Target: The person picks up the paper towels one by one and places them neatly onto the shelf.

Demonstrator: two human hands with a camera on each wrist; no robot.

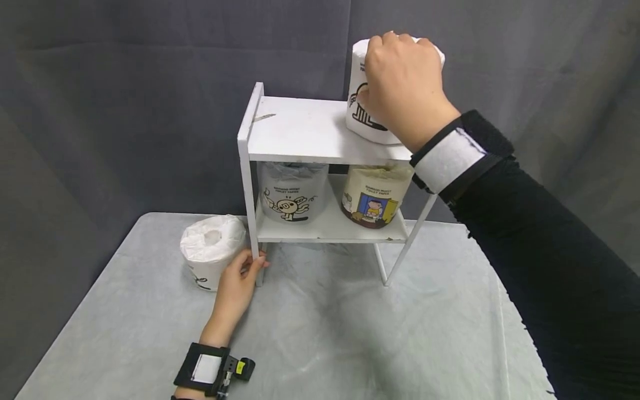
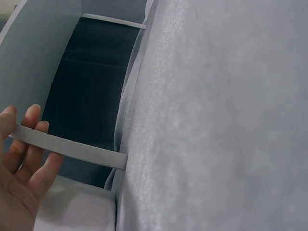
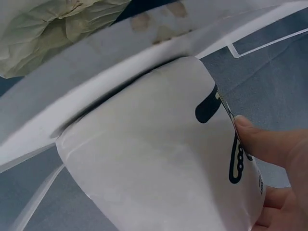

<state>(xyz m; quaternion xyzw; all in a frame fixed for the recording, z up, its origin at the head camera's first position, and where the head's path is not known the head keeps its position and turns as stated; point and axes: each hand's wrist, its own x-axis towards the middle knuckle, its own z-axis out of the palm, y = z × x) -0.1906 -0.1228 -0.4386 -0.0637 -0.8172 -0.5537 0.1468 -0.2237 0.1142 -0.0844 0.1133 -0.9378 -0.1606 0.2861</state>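
A white two-tier shelf [image 1: 305, 128] stands at the back of the table. My right hand [image 1: 407, 83] grips a white toilet roll [image 1: 367, 119] from above, at the right end of the top tier. In the right wrist view the roll [image 3: 149, 159] has its base at the tier's edge, the thumb of my right hand [image 3: 284, 168] on its side. My left hand [image 1: 237, 283] holds the shelf's front left leg low down; in the left wrist view the fingers of my left hand [image 2: 26, 168] lie around that leg [image 2: 82, 150].
On the lower tier stand a roll with a cartoon print [image 1: 292, 194] at left and a yellowish roll [image 1: 377, 194] at right. Another white roll [image 1: 212, 250] stands on the table [image 1: 320, 328], left of the shelf beside my left hand. A grey curtain [image 1: 150, 111] hangs behind.
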